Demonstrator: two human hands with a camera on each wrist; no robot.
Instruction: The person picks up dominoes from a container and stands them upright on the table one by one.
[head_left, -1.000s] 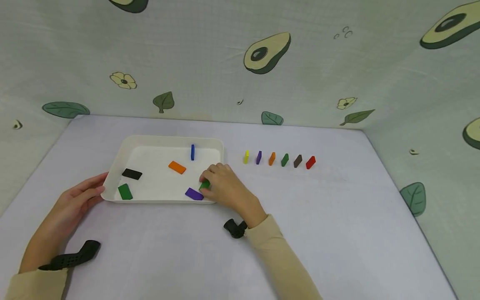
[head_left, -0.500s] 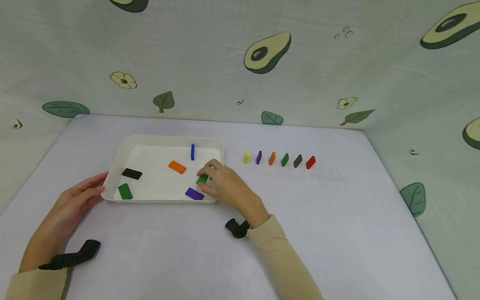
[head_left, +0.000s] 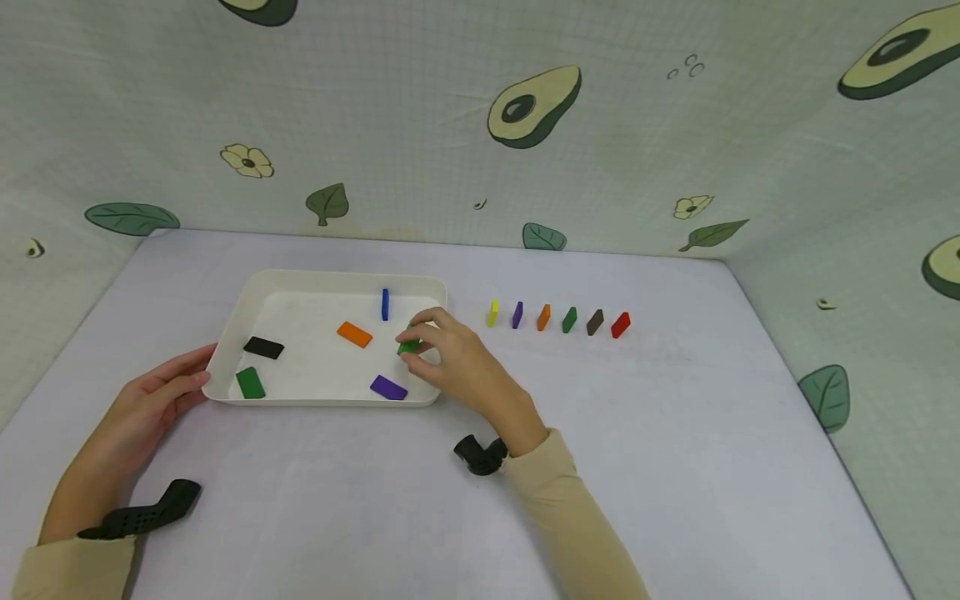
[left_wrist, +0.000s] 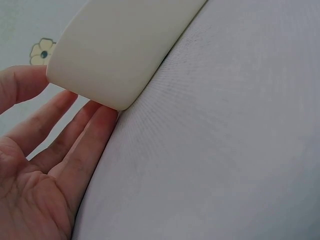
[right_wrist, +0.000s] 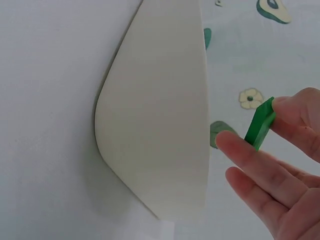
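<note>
My right hand (head_left: 463, 360) pinches a green domino (right_wrist: 260, 124) between thumb and fingertips, raised above the rim in the right wrist view. In the head view it is over the right part of a white tray (head_left: 322, 403). My left hand (head_left: 153, 408) rests its nearly straight fingers against the tray's left end; the left wrist view shows the fingertips at the tray wall (left_wrist: 105, 60). Inside the tray lie a black domino (head_left: 264, 347), another green domino (head_left: 251, 382), an orange domino (head_left: 354, 334) and a purple domino (head_left: 388, 387). A blue domino (head_left: 386, 304) stands on edge.
Right of the tray, several dominoes stand spaced in a row, from a yellow domino (head_left: 492, 313) to a red domino (head_left: 621, 325). Each wrist carries a black camera mount (head_left: 480, 456). A printed cloth (head_left: 420, 108) hangs behind the white table (head_left: 675, 467).
My right hand has lifted the green domino from beside the purple one and moved slightly away from me, toward the back of the tray. My left hand has stayed at the tray's end.
</note>
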